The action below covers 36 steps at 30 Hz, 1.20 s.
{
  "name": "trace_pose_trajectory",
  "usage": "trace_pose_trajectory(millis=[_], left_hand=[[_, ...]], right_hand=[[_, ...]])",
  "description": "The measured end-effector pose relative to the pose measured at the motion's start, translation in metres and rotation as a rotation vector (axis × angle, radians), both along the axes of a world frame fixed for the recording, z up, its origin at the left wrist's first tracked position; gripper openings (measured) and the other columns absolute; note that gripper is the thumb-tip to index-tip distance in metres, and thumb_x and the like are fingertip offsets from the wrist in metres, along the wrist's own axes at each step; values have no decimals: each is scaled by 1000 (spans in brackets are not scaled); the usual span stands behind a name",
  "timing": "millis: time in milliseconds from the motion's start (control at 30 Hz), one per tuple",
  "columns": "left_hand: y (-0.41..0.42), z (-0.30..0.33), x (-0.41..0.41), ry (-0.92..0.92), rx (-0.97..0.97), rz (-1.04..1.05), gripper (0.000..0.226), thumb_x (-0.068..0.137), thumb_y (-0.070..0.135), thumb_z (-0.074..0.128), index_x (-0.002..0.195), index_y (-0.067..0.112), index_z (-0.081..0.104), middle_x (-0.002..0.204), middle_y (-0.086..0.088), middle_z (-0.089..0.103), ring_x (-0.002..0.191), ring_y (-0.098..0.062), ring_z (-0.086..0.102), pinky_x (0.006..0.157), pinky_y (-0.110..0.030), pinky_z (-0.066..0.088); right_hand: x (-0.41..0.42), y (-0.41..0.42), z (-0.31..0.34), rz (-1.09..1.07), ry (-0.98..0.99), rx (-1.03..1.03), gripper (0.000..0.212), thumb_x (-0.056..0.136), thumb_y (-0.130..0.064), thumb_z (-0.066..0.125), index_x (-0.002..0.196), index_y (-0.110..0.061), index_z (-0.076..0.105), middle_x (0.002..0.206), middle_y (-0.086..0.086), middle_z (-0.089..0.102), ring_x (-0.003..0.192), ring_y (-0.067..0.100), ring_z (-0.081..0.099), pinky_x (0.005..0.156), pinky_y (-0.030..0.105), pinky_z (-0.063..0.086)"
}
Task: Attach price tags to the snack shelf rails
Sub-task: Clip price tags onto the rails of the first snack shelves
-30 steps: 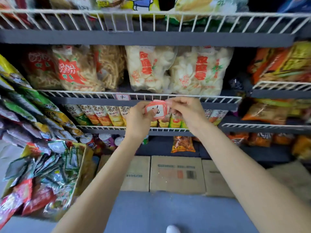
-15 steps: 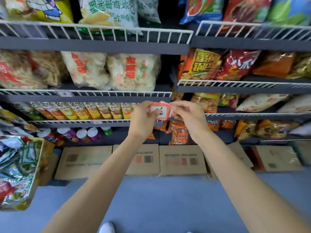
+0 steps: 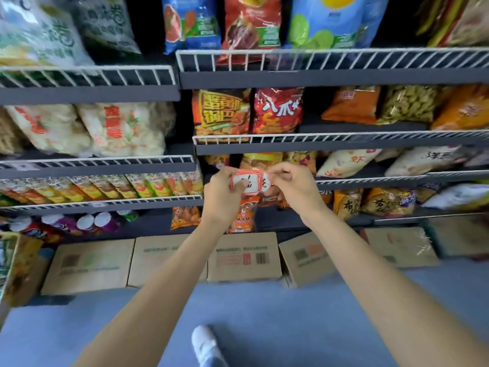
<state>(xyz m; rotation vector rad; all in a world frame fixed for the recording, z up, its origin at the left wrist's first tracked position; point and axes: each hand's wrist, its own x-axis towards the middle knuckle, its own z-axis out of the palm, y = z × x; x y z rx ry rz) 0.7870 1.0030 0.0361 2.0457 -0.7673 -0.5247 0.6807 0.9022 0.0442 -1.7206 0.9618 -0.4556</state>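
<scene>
A small stack of red-bordered white price tags (image 3: 250,181) sits between my two hands in front of the shelves. My left hand (image 3: 225,193) grips the stack, its thumb lying across the top tag. My right hand (image 3: 292,185) pinches the stack's right edge with curled fingers. The white wire shelf rails (image 3: 330,137) run across behind and above the hands. Another white wire rail (image 3: 105,161) to the left carries a small tag (image 3: 22,166).
Snack bags fill the shelves: white puffed snacks (image 3: 121,128) at left, red and orange bags (image 3: 248,112) in the middle. Cardboard boxes (image 3: 244,256) line the grey floor under the bottom shelf. A rack of packets (image 3: 18,260) juts out at far left. My white shoe (image 3: 205,343) shows below.
The view has swung to the right along the shelves. Both hands still hold the tag stack and have moved right with it, now in front of the right-hand shelf section.
</scene>
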Motion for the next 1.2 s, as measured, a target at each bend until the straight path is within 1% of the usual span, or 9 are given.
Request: trace_pose_trajectory(millis=[133, 300, 400, 633, 767, 900, 1033, 1133, 1200], left_hand=[[-41, -8, -9, 1, 15, -30, 28, 91, 17, 57, 117, 6, 57, 104, -10, 65, 97, -25, 59, 68, -20, 38], [-93, -26, -29, 29, 33, -76, 29, 93, 18, 55, 119, 6, 55, 107, -7, 61, 98, -21, 55, 78, -26, 40], [-123, -41, -45, 11, 66, -114, 23, 92, 18, 55, 111, 4, 57, 96, -9, 61, 85, -18, 53, 70, -27, 38], [-198, -65, -106, -5, 54, -104, 27, 94, 16, 53, 118, 4, 54, 91, -6, 58, 84, -20, 55, 59, -16, 29], [-238, -67, -149, 21, 10, -88, 31, 93, 15, 54, 124, 11, 54, 111, -8, 65, 103, -22, 59, 70, -13, 38], [-271, -69, -177, 33, -35, -43, 41, 93, 11, 54, 133, 14, 47, 128, -6, 58, 109, -20, 57, 79, -9, 35], [-298, -68, -180, 105, -66, 69, 50, 93, 11, 52, 141, 15, 37, 105, -10, 64, 70, -15, 58, 65, -19, 44], [-313, -74, -179, 179, -95, 108, 59, 94, 10, 52, 146, 18, 26, 123, -8, 59, 90, -17, 61, 75, -19, 47], [-321, -80, -181, 158, -70, 90, 65, 94, 10, 52, 149, 19, 19, 91, 1, 60, 74, -10, 57, 62, -9, 46]], right_hand=[[-9, -33, -9, -46, -3, 39, 15, 90, -2, 54, 85, -15, 62, 78, 2, 67, 62, 11, 68, 50, 13, 47], [-29, -83, -27, -73, 19, 8, 12, 89, 1, 56, 94, -5, 65, 72, 2, 66, 53, 2, 64, 50, 13, 48], [-50, -106, -44, -96, 16, 11, 13, 89, 0, 57, 86, -11, 64, 71, -2, 65, 53, 0, 63, 54, 17, 52], [-109, -180, -71, -91, -12, -91, 12, 89, -3, 58, 88, -13, 64, 73, 1, 67, 55, 2, 63, 54, 15, 48], [-150, -223, -75, -75, -10, -132, 13, 89, -4, 58, 88, -16, 64, 76, 3, 69, 60, 4, 64, 54, 14, 48], [-175, -261, -80, -61, 28, -227, 14, 88, -7, 60, 87, -21, 64, 83, 7, 71, 72, 14, 68, 67, 33, 56], [-180, -285, -74, -153, -15, -295, 18, 88, -4, 57, 85, -20, 64, 78, -2, 69, 63, 1, 66, 65, 36, 58], [-180, -301, -70, -169, -51, -290, 19, 90, -4, 54, 84, -20, 62, 77, -9, 65, 61, -9, 63, 61, 33, 58], [-179, -310, -69, -162, -60, -257, 18, 91, -4, 53, 86, -19, 62, 80, -7, 66, 62, -6, 64, 62, 30, 58]])
